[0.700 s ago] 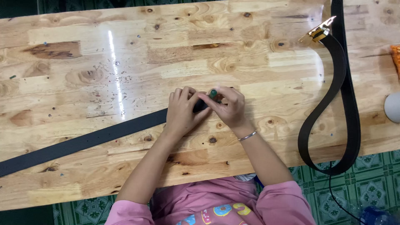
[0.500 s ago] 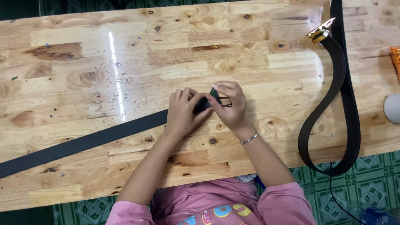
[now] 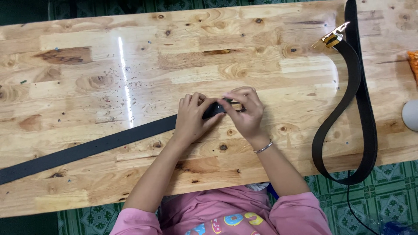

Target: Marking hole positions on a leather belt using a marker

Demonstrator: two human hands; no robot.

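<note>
A long black belt strap (image 3: 91, 148) lies flat across the wooden table (image 3: 217, 48), running from the left edge toward the middle. My left hand (image 3: 191, 117) presses down on the strap's right end. My right hand (image 3: 246, 113) pinches a small metal buckle piece (image 3: 237, 106) against that same end. Both hands meet over the strap tip, which is mostly covered by my fingers.
A second black belt (image 3: 352, 109) with a gold buckle (image 3: 332, 37) loops along the right side and hangs over the near edge. An orange object (image 3: 412, 63) and a grey round object (image 3: 410, 115) sit at the far right. A green tiled floor (image 3: 374, 191) lies below.
My right hand's fingers have shifted slightly on the buckle piece at the strap end. The strap and the other belt have stayed where they were.
</note>
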